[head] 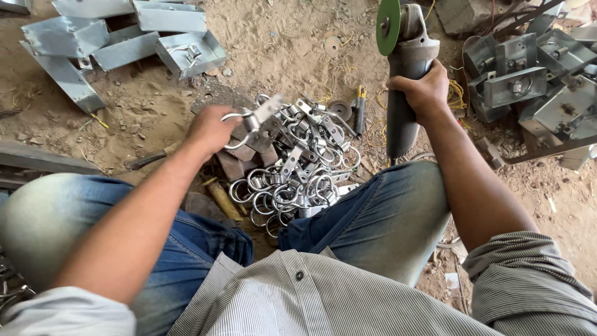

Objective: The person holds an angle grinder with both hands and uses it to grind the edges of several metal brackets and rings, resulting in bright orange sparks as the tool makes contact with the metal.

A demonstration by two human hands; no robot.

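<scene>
Carefully: left hand (210, 129) pinches one ring hasp (252, 121) above the pile (292, 168); right hand (423, 90) clamps the angle grinder (404, 74); keep disc (388, 26) clear of fingers

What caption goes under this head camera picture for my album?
Left hand lifts a ring clip from the pile; right hand holds a grinder.

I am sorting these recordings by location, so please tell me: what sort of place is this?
Probably an informal metal workshop on bare dirt ground. The right hand holds an angle grinder, a pile of metal ring fittings lies ahead, and folded sheet-metal brackets sit around.
</scene>
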